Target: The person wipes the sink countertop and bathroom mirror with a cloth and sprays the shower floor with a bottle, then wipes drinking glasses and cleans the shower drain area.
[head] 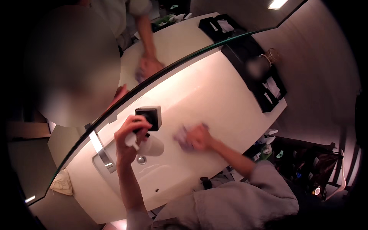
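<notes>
A white pump bottle (155, 146) is gripped near its neck by my left hand (126, 141), above the white sink basin (138, 175). Its pale round pump head (131, 140) shows against my wrist. Beside my fingertips stands a square white container (158, 116) with a black top; whether they touch it I cannot tell. My right hand (199, 137) presses a crumpled purplish cloth (182, 138) on the pale countertop (227, 92), to the right of the basin. Hand and cloth are blurred.
A chrome faucet (99, 151) juts over the basin. A mirror's edge (184, 59) crosses behind the counter. At the right end sits a black tray (238, 63) with packets and a glass (271, 56). Spray bottles (268, 139) and a dark cart (304, 161) stand beyond. A cloth bag (61, 182) hangs left.
</notes>
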A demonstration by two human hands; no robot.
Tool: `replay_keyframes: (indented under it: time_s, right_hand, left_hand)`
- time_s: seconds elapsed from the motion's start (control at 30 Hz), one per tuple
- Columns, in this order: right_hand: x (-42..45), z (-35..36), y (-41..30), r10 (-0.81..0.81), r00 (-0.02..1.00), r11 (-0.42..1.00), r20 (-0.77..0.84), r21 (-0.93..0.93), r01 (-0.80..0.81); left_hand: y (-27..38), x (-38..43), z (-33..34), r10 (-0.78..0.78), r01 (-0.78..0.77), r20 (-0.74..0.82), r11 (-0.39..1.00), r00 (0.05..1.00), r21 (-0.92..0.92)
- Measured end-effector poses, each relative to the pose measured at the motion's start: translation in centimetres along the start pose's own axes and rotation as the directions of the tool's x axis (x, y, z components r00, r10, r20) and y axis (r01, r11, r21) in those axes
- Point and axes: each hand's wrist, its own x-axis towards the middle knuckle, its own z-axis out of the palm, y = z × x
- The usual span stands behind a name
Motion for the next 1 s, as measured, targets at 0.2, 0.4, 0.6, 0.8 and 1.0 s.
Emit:
replay_keyframes:
  time_s: [0.2,0.4,0.6,0.8,1.0]
  right_hand:
    - [-8.2,-4.0,-9.4,0.069,0.986,0.967,0.152,0.231,-0.104]
    - [8.5,-11.4,-1.4,0.079,0.851,0.925,-0.520,-0.280,-0.257]
    - [14.9,-11.6,5.0,0.070,0.883,0.949,-0.464,0.304,0.085]
    - [15.7,-13.3,9.7,0.146,0.966,0.793,-0.212,0.608,0.013]
    - [16.0,-12.6,11.0,0.230,0.948,0.791,-0.218,0.610,-0.051]
  left_hand:
    - [-5.1,7.0,4.1,0.048,-0.038,0.105,0.995,0.993,-0.093]
    - [-6.7,10.2,8.4,0.042,-0.018,0.195,0.992,0.980,-0.125]
    - [-9.3,11.1,8.3,-0.002,0.010,-0.145,0.998,0.989,0.056]
    - [-16.8,13.6,9.0,0.114,-0.065,-0.326,0.985,0.939,0.157]
    - [-19.6,16.6,8.8,0.573,-0.219,-0.325,0.683,0.752,0.697]
